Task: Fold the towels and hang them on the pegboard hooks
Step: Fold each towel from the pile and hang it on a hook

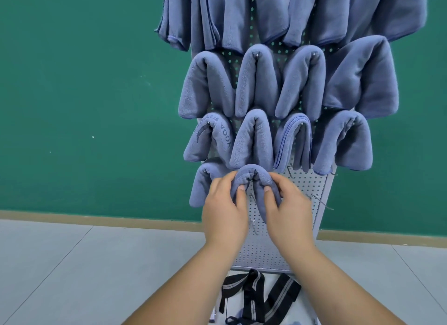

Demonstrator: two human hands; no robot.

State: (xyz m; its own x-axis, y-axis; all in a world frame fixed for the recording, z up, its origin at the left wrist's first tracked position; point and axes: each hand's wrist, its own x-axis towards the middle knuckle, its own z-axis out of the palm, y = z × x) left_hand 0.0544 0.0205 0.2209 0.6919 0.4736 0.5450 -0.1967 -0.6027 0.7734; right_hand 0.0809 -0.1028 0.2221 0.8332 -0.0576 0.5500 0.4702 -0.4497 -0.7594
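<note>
A folded blue-grey towel [254,179] is draped over a hook low on the white pegboard [307,186]. My left hand [223,209] grips its left fold, thumb pressed into the cloth. My right hand [287,208] grips its right fold in the same way. Several more folded blue towels [256,82] hang in rows on hooks above, and one [200,186] hangs just left of my hands. Bare wire hooks [321,201] stick out to the right of the held towel.
A green wall [84,95] stands behind the pegboard, with a tan baseboard and grey tiled floor [72,264] below. A bag with black and grey striped straps [256,298] lies at the foot of the pegboard.
</note>
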